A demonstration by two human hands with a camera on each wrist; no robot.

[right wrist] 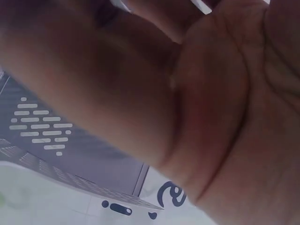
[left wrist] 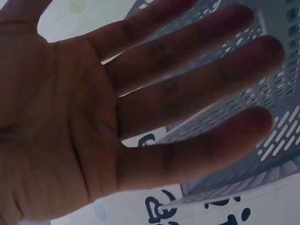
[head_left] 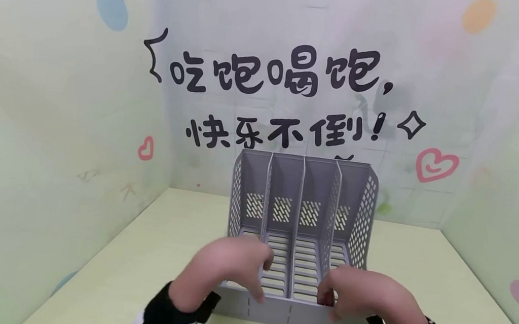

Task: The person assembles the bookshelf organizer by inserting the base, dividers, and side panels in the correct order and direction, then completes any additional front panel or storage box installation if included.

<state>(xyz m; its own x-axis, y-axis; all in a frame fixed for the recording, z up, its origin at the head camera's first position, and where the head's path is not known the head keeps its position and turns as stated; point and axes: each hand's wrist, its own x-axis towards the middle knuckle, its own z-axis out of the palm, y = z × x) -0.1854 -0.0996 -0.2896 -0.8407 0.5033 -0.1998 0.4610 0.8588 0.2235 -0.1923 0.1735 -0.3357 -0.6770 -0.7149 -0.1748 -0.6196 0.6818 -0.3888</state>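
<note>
A grey plastic file organizer (head_left: 311,316) with several tall compartments stands upright on the table, its low front wall toward me. My left hand (head_left: 233,261) hovers over its left front part, thumb close to the front rim. In the left wrist view the fingers (left wrist: 201,98) are straight and spread, holding nothing. My right hand (head_left: 363,295) is at the right front rim, fingers bent down inside the wall and thumb in front of it, seemingly gripping the rim. Its fingertips are partly hidden. In the right wrist view blurred fingers (right wrist: 103,84) cover part of the organizer.
The pale table (head_left: 128,253) extends to both sides of the organizer. Behind it stands a light wall (head_left: 222,174) with black lettering, and side walls with coloured spots enclose the table left and right.
</note>
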